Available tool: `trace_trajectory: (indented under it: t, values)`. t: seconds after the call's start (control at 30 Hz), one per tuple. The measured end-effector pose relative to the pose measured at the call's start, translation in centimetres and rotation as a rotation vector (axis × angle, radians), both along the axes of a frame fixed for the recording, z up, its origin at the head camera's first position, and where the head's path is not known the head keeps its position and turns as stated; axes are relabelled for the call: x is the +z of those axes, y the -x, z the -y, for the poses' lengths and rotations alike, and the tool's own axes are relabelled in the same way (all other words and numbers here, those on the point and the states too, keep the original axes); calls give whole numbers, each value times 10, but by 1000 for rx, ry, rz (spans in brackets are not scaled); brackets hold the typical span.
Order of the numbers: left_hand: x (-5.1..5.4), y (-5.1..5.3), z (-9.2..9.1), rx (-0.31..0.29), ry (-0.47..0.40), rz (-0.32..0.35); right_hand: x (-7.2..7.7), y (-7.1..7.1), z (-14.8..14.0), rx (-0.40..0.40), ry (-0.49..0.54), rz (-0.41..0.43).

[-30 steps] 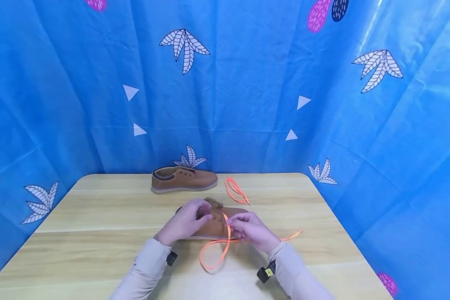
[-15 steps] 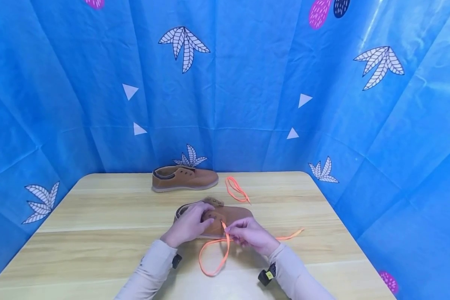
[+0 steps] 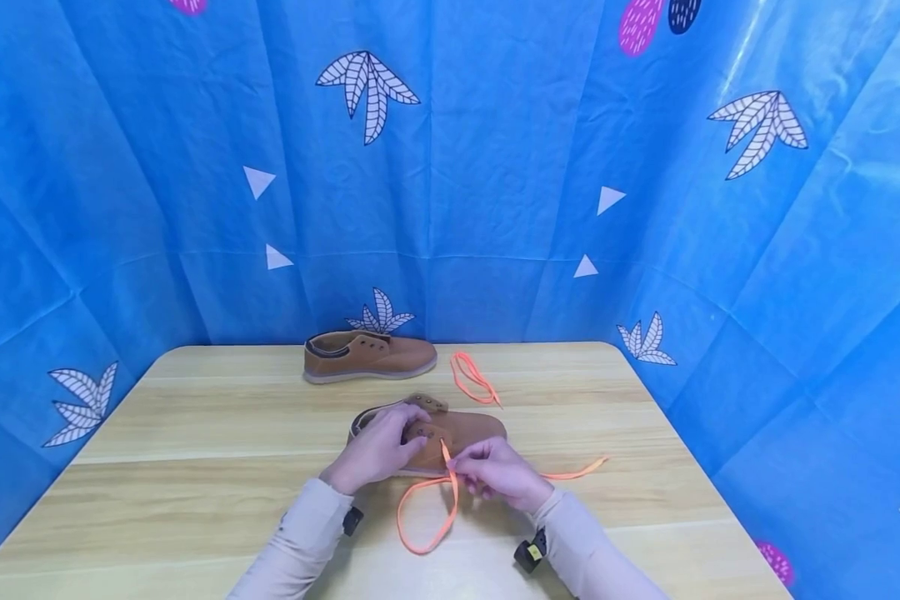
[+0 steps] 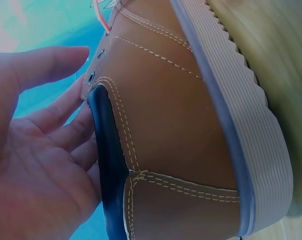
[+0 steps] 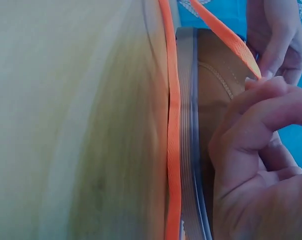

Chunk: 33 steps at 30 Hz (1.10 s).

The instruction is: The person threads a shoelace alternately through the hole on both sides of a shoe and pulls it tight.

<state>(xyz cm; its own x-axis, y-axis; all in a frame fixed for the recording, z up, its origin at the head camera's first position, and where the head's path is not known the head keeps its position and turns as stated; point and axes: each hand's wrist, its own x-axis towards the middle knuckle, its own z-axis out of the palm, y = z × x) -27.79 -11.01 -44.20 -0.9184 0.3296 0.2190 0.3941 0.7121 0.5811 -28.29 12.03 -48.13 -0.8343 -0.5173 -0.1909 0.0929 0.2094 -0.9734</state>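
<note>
A brown shoe (image 3: 474, 425) with a pale ridged sole lies on the table, toe to the right. My left hand (image 3: 375, 442) rests over its opening; in the left wrist view the fingers (image 4: 73, 122) lie behind the eyelet flap and the thumb stands apart from it. My right hand (image 3: 504, 473) pinches an orange shoelace (image 3: 427, 550) between thumb and forefinger, close to the front eyelet of the near flap. The lace loops in front of the shoe and its tail runs right under my right hand. In the right wrist view the lace (image 5: 174, 125) runs along the sole.
A second brown shoe (image 3: 371, 358) without a lace stands at the table's back edge. Right of it lies a folded orange shoelace (image 3: 471, 379). Blue patterned cloth (image 3: 495, 167) hangs behind and beside the wooden table (image 3: 195, 500).
My right hand has moved slightly down and away from the eyelets with the lace. My left hand has settled lower on the shoe's opening; its thumb has shifted. The lace loop has dropped a little.
</note>
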Motion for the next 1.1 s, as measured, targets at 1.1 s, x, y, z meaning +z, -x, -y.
trace_trajectory:
  t: [1.1]
  values:
    - [9, 31, -7, -133, -64, 356, -6, 6, 12, -99, 38, -25]
